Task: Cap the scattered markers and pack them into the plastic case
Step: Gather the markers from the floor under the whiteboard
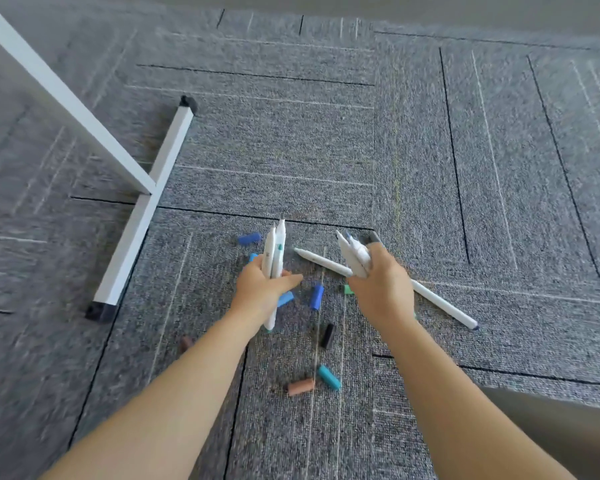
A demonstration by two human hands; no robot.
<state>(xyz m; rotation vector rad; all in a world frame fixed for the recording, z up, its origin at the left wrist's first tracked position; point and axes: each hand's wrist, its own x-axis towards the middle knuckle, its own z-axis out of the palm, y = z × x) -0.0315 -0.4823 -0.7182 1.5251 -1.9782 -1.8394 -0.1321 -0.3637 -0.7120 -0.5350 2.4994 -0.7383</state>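
- I judge this the gathering step: my left hand point(262, 289) is curled round a bundle of uncapped markers point(274, 252), and my right hand point(381, 285) grips another bunch point(355, 256).
- 2 markers point(445, 304) and the loose caps point(316, 296) lie on the carpet point(291, 140); next comes matching caps. No plastic case in view.
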